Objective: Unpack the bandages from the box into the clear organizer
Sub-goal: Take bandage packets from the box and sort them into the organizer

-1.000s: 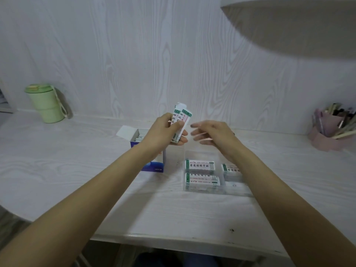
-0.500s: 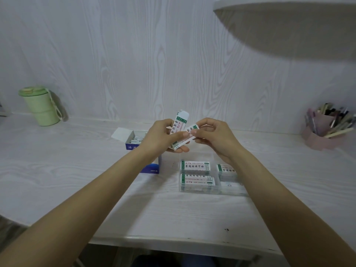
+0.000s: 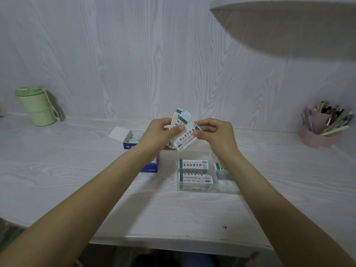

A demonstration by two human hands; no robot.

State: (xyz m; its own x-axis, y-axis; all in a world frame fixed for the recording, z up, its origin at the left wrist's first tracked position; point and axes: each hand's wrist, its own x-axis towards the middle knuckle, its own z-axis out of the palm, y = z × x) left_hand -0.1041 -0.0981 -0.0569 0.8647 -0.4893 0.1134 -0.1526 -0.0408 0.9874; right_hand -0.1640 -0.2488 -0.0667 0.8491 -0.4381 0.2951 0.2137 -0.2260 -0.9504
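Above the table's middle, my left hand (image 3: 159, 134) grips a small stack of white bandage packets (image 3: 180, 120) with green and red print. My right hand (image 3: 215, 132) pinches the top corner of the front packet (image 3: 185, 140), which is tilted away from the stack. The open blue and white box (image 3: 133, 140) stands behind my left wrist, with more packets inside. The clear organizer (image 3: 227, 187) lies below my hands and holds stacks of packets (image 3: 194, 175) in its compartments; my right forearm covers part of it.
A green lidded cup (image 3: 37, 106) stands at the back left by the wall. A pink holder full of pens (image 3: 319, 130) sits at the back right. A lamp shade (image 3: 289, 22) hangs overhead at top right. The table's front edge (image 3: 173, 240) is near me.
My right hand has come in from open beside the stack and taken hold of the front packet, which now tilts down and right, away from the packets in my left hand.
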